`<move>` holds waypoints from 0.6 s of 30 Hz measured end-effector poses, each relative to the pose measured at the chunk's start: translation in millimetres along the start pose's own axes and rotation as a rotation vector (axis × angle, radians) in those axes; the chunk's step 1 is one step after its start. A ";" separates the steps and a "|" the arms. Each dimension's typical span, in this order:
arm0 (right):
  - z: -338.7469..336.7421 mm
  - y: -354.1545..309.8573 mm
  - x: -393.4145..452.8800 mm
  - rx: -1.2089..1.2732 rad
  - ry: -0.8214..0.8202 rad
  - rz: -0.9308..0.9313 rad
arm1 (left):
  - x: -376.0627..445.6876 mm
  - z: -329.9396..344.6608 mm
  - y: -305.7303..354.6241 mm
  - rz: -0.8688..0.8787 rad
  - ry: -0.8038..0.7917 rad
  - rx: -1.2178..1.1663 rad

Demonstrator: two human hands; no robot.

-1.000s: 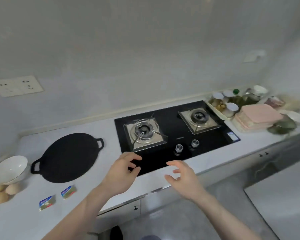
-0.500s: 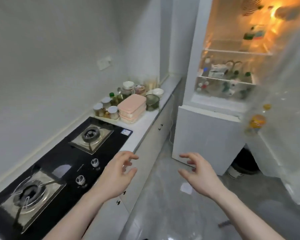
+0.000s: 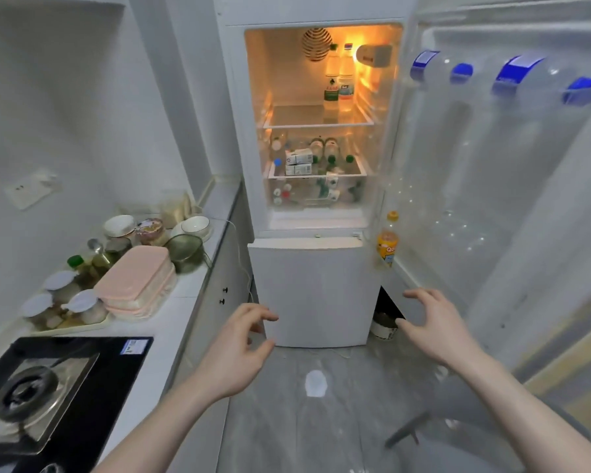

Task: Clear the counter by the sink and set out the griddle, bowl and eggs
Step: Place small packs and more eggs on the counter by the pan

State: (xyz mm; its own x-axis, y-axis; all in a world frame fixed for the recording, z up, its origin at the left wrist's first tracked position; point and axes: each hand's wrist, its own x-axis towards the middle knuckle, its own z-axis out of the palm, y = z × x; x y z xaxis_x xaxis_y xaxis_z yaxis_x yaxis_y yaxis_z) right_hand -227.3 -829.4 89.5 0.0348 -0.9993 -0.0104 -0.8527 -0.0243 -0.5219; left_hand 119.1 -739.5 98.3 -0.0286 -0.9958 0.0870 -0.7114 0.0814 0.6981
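Your left hand (image 3: pixel 234 353) and right hand (image 3: pixel 435 327) are bare, both forearms uncovered to the frame edge, with no sleeve, ring or watch showing.

To the left of your left hand (image 3: pixel 234 353) runs the white counter (image 3: pixel 188 295). On it, nearest that hand, sits the black gas hob (image 3: pixel 65 387); beyond it lie a tray of lidded jars (image 3: pixel 62 305) and, touching the tray, a stack of pink containers (image 3: pixel 137 288). Farther from you stand a green strainer (image 3: pixel 185 250) and white bowls (image 3: pixel 195 227).
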 end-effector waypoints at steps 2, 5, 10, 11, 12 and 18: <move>-2.7 14.8 11.1 -0.054 -0.060 0.078 | 17.8 8.1 5.9 0.007 -0.030 -0.006; -2.3 31.2 26.2 -0.105 -0.176 0.152 | 36.7 16.9 13.9 0.023 -0.023 -0.006; 5.7 39.4 52.9 -0.123 -0.290 0.171 | 54.4 27.1 21.6 -0.017 0.015 -0.036; 9.7 40.3 56.9 -0.126 -0.311 0.177 | 55.9 28.0 21.7 -0.027 0.022 -0.033; 14.1 40.8 60.9 -0.131 -0.335 0.178 | 56.0 30.4 20.5 -0.040 0.030 -0.033; 20.8 42.9 80.4 -0.068 -0.138 0.160 | 46.9 25.5 10.2 -0.093 0.077 -0.028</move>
State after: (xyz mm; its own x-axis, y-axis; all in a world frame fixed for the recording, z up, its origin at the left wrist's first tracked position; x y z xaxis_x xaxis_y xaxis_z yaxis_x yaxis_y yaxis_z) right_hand -250.3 -910.3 48.6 -0.0365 -0.9775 -0.2078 -0.8863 0.1277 -0.4451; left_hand 92.6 -786.5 91.3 0.0913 -0.9930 0.0743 -0.6886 -0.0091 0.7251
